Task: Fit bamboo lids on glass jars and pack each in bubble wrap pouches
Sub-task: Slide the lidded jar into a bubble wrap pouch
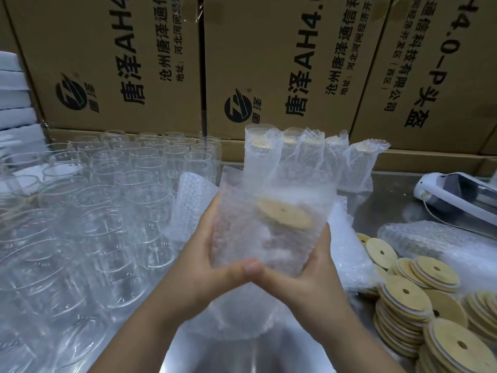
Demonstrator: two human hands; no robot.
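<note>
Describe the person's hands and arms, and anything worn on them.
The left hand and right hand are bare: no gloves, rings or watch. Both forearms are bare too, no sleeves in view. The visible thumbnail is short, unpainted.

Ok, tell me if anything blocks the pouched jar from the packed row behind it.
Nothing visible does: the left hand and right hand hold the pouched jar, and the packed row stands right behind it.

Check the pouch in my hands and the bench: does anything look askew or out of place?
The bamboo lid inside the bubble wrap pouch, gripped by the left hand and right hand, sits slanted, perhaps not square on its jar; the wrap hides the rim. The bamboo lid stacks at right lie fanned and leaning.
</note>
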